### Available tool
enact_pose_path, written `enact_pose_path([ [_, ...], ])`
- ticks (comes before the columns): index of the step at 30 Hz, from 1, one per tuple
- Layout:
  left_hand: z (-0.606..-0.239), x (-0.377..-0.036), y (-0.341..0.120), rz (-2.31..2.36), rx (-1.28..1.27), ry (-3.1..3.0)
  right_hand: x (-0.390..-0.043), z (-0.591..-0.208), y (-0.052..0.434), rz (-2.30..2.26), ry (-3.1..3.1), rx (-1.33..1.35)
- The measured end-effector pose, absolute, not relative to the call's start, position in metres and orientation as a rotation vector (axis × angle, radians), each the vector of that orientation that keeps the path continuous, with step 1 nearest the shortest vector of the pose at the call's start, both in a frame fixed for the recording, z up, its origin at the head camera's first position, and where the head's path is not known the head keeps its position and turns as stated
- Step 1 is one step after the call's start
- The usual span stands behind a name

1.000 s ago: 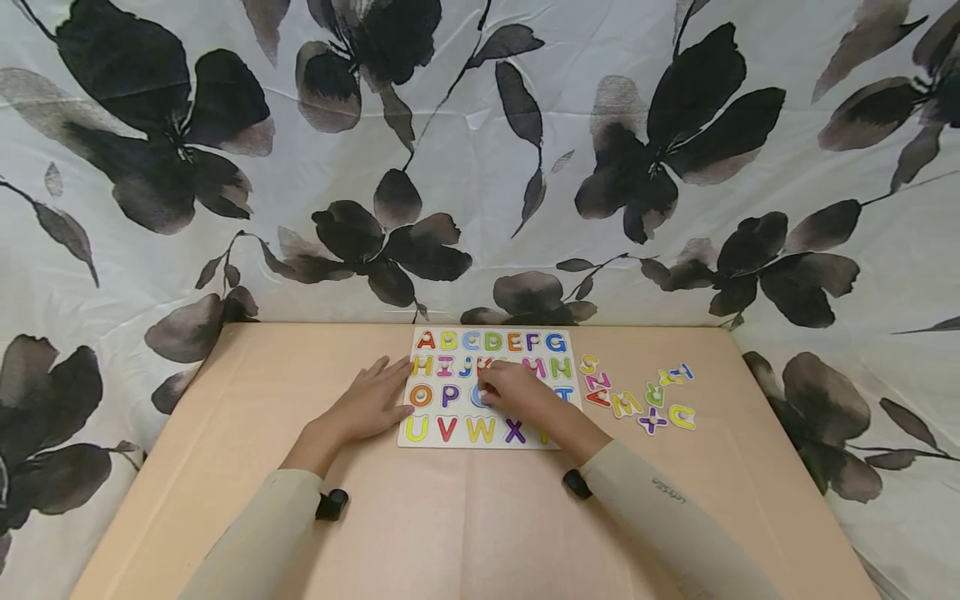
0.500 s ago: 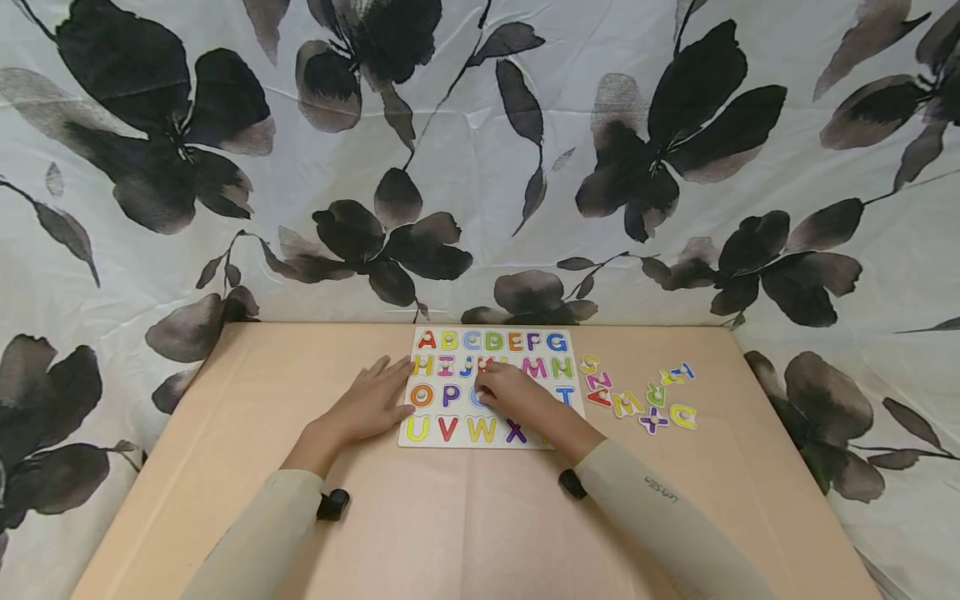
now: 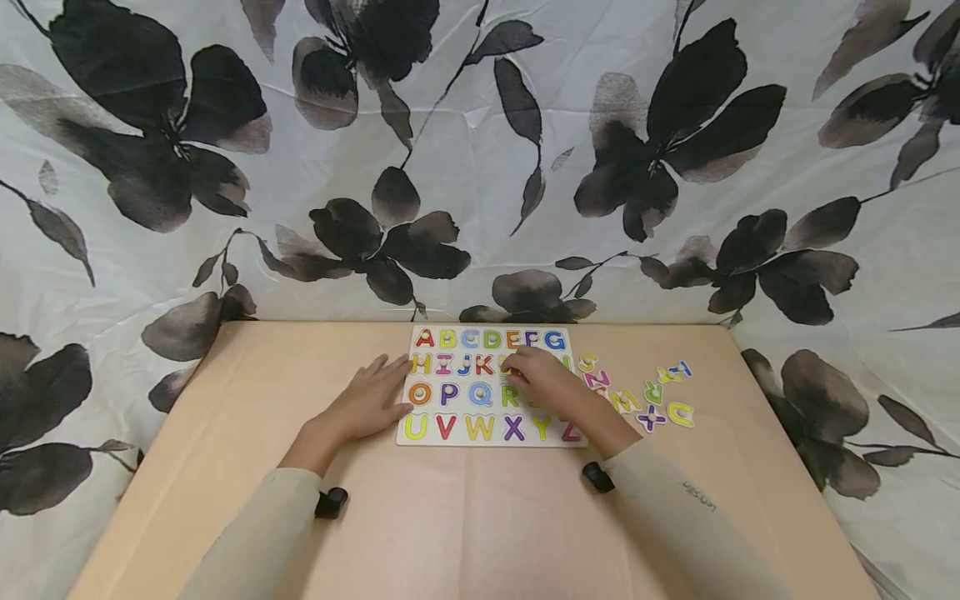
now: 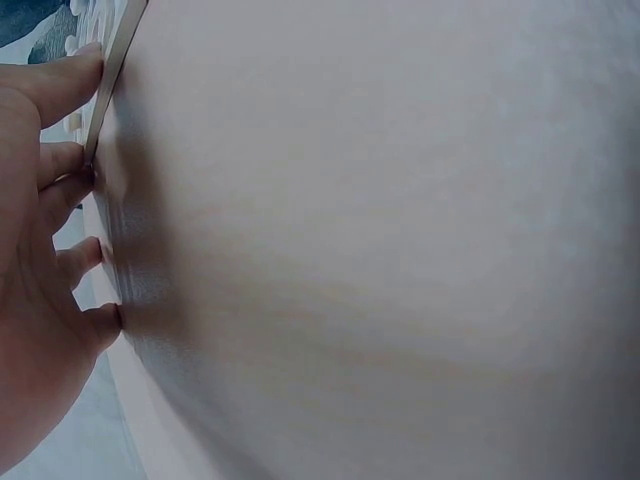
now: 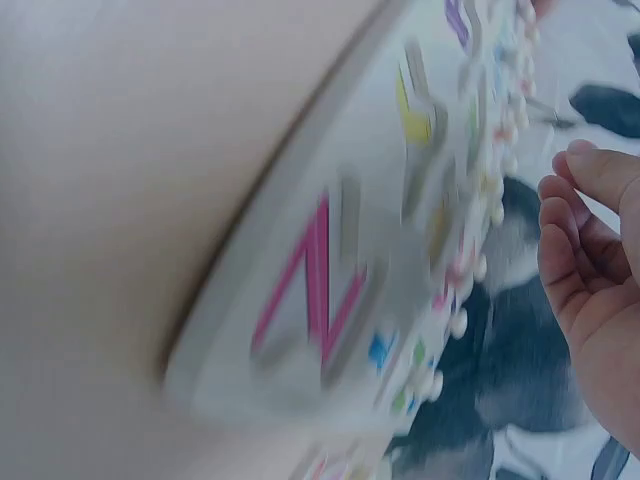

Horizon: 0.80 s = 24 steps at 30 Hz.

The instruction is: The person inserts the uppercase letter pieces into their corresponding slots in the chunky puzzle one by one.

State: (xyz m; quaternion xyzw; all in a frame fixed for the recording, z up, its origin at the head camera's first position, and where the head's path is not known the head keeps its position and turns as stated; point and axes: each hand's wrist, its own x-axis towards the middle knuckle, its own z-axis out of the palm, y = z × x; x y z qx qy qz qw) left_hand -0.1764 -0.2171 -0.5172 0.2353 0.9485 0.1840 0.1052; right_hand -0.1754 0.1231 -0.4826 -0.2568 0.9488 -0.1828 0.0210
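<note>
Left hand flat — steadying puzzle board.

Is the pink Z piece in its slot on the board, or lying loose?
In its slot: the pink Z sits in the alphabet board, at the bottom row's right end.

Head looks down; wrists close, sharing puzzle board.

The right hand moved rightward across the puzzle board.
</note>
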Motion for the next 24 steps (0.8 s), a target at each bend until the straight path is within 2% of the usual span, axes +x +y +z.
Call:
enact_pose_path([
  [13,-0.517,-0.177,-0.217,0.555,0.676,2.786,-0.165,-0.469,0.197,-0.683,2.974,-0.498],
  [24,-0.515,-0.176,-0.215,0.557,0.671,2.785,-0.147,-0.473,0.277,-0.665,3.021,-0.278],
])
